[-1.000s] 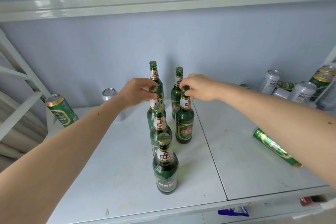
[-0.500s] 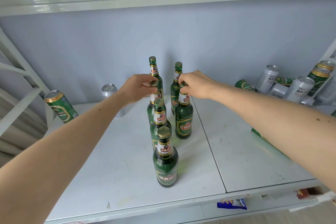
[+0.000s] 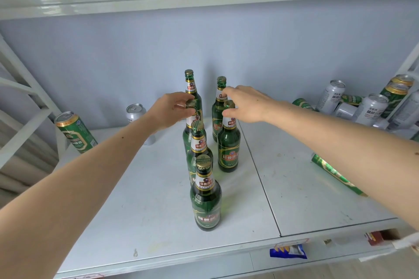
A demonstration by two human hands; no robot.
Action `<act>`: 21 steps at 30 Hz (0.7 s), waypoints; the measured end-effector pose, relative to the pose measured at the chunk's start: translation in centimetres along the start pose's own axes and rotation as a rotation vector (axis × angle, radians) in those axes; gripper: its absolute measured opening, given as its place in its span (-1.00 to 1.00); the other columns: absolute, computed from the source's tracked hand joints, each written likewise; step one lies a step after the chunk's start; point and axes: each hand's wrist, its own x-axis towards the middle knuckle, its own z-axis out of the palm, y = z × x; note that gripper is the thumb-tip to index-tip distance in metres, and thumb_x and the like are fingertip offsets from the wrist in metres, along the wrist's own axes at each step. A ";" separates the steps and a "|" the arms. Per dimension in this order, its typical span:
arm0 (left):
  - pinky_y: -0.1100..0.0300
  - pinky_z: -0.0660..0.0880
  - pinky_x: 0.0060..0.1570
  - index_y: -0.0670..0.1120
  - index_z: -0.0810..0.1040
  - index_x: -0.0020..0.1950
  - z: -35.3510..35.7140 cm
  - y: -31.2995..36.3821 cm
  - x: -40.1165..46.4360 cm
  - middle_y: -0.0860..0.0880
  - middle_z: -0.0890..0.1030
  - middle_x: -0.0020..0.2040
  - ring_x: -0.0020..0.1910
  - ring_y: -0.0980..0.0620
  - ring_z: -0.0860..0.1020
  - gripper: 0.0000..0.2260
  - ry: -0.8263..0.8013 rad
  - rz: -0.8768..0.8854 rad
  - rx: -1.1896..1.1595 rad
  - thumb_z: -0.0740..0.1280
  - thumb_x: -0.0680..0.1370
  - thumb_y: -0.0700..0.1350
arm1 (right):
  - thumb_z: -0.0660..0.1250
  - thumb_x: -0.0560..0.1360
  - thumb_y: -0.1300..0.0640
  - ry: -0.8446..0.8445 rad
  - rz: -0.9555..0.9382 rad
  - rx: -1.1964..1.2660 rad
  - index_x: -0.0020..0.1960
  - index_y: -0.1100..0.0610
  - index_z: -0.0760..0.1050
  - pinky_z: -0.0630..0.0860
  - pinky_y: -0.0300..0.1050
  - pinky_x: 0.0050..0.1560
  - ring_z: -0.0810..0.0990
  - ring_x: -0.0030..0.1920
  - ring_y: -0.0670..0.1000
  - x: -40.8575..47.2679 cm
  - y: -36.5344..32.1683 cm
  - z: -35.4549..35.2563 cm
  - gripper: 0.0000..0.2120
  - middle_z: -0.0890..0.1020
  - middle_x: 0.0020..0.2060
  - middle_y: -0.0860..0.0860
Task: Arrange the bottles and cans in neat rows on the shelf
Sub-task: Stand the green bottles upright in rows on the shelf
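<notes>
Bottles stand in 2 short files near the middle of the shelf (image 3: 140,199): 4 in the left file, 2 in the right, all upright and packed close. The left hand (image 3: 169,110) pinches the capped top of the third bottle (image 3: 191,111) in the left file; the right hand (image 3: 246,104) holds its fingers round the cap of the front right bottle (image 3: 229,140), thumb under it.

Both grips sit high on tall glass, so a sideways pull could likely tip a bottle into its neighbours and topple the file; the nearest bottle (image 3: 205,199) stands closest to the shelf's front edge. A green bottle lying on its side (image 3: 335,173) under the right forearm could roll if knocked. Cans wait unsorted: a heap at far right (image 3: 371,108), a green can (image 3: 76,131) leaning at left, a white can (image 3: 135,112) behind the left wrist.
</notes>
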 end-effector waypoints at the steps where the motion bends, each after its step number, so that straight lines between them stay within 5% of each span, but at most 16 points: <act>1: 0.21 0.53 0.09 -0.06 0.49 0.35 0.0 -0.1 -0.1 0.01 0.60 0.14 0.08 0.10 0.57 -0.60 0.006 0.013 0.020 0.42 0.52 -0.13 | 0.30 0.55 -0.06 0.028 -0.006 -0.004 0.42 0.07 0.32 0.51 0.07 0.08 0.50 0.17 0.13 -0.3 -0.1 -0.2 -0.52 0.46 0.23 0.07; 5: 0.19 0.38 0.20 -0.01 0.46 0.35 0.0 -0.2 -1.1 0.11 0.52 0.18 0.18 0.16 0.47 -0.58 0.107 0.054 0.079 0.43 0.51 -0.03 | 0.39 0.49 -0.04 0.143 -0.121 0.159 0.15 0.06 0.55 0.54 -0.05 0.05 0.56 -0.06 -0.07 -2.3 -1.0 -0.4 -0.71 0.58 0.05 -0.05; 7: 0.21 0.38 0.17 0.01 0.49 0.31 -0.2 -0.1 -1.9 0.13 0.51 0.15 0.16 0.16 0.47 -0.61 0.165 0.067 0.082 0.42 0.51 0.00 | 0.46 0.44 0.02 0.050 -0.191 0.292 0.06 0.03 0.60 0.53 -0.20 -0.05 0.58 -0.16 -0.20 -3.4 -1.9 -0.5 -0.78 0.65 -0.04 -0.10; 11: 0.16 0.50 0.12 -0.01 0.58 0.20 -0.5 0.5 -3.5 0.14 0.60 0.10 0.04 0.16 0.58 -0.73 0.154 0.092 0.040 0.42 0.52 -0.01 | 0.58 0.31 0.11 -0.281 -0.322 0.320 0.17 -0.03 0.57 0.58 -0.22 -0.02 0.67 -0.14 -0.15 -4.5 -3.7 -0.3 -0.54 0.65 0.06 -0.16; 15: 0.20 0.52 0.06 0.02 0.65 0.13 -0.5 1.1 -4.6 0.14 0.54 0.14 0.12 0.15 0.54 -0.79 0.199 0.188 0.132 0.44 0.50 -0.03 | 0.63 0.27 0.08 -0.387 -0.365 0.333 0.26 0.01 0.54 0.54 -0.41 -0.15 0.67 -0.16 -0.20 -4.8 -4.7 0.7 -0.41 0.65 0.11 -0.14; 18: 0.22 0.52 0.04 0.02 0.65 0.13 -0.4 1.7 -5.2 0.14 0.55 0.12 0.09 0.15 0.55 -0.76 0.198 0.205 0.148 0.46 0.47 -0.01 | 0.62 0.28 0.11 -0.403 -0.387 0.365 0.18 0.02 0.59 0.41 -0.53 -0.28 0.58 -0.29 -0.38 -5.3 -5.1 1.1 -0.50 0.66 -0.13 -0.28; 21: 0.18 0.52 0.14 -0.03 0.65 0.14 -0.1 2.0 -5.6 0.11 0.64 0.06 0.02 0.15 0.62 -0.64 0.092 0.144 0.093 0.48 0.40 0.07 | 0.59 0.33 0.13 -0.385 -0.406 0.431 0.06 0.11 0.63 0.53 -0.36 -0.20 0.65 -0.28 -0.21 -5.7 -5.4 1.8 -0.68 0.70 -0.27 -0.19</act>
